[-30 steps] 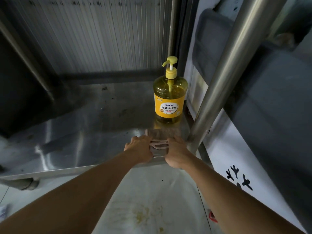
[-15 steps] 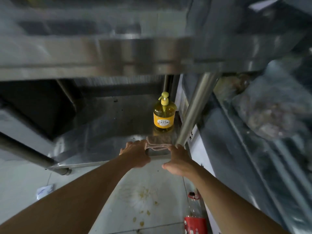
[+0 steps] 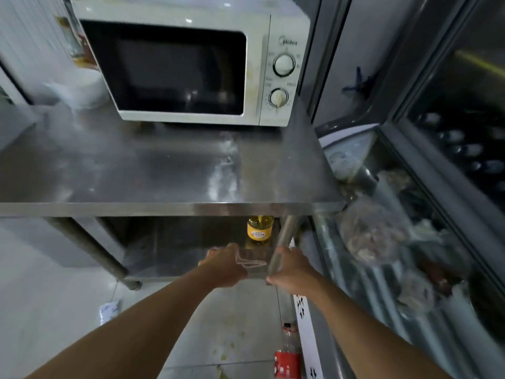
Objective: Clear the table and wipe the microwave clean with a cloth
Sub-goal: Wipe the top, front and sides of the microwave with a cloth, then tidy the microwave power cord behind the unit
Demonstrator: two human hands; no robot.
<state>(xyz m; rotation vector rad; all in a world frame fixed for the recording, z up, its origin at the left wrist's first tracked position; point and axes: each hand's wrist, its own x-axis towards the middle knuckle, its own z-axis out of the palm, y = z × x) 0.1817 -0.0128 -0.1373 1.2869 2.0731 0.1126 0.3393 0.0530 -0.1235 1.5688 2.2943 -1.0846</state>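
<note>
Steel surface (image 3: 153, 170) across the middle of the frame, bare metal with pale smears toward its right side. White microwave (image 3: 191, 64) at the back of it, upper centre of the frame, door closed, two dials down its right panel. Stack of white bowls (image 3: 82, 88) just beside the microwave's left edge, blurred.

Lower shelf (image 3: 169, 255) under the surface, centre of the frame. Yellow soap bottle (image 3: 260, 229) upright on the shelf near its right end, top hidden behind the surface's front edge. Cloth (image 3: 250, 259), pinkish and folded, on the shelf's front right corner, just in front of the bottle, between both hands.

Left hand (image 3: 225, 265) at the cloth's left edge, fingers curled over it and apparently gripping it. Right hand (image 3: 291, 269) at the cloth's right side, fingers curled down at the shelf's front edge beside the steel leg (image 3: 284, 239); cannot tell whether it grips the cloth, since the leg hides the fingertips. Both forearms bare, reaching in from the lower frame.

Glass-topped freezer (image 3: 382, 242) along the right of the frame, bagged food visible inside. Plastic bottle with a red label (image 3: 288, 356) on the floor at lower centre-right, close to the freezer's base. Pale tiled floor (image 3: 54, 310) with yellowish stains near the lower centre.
</note>
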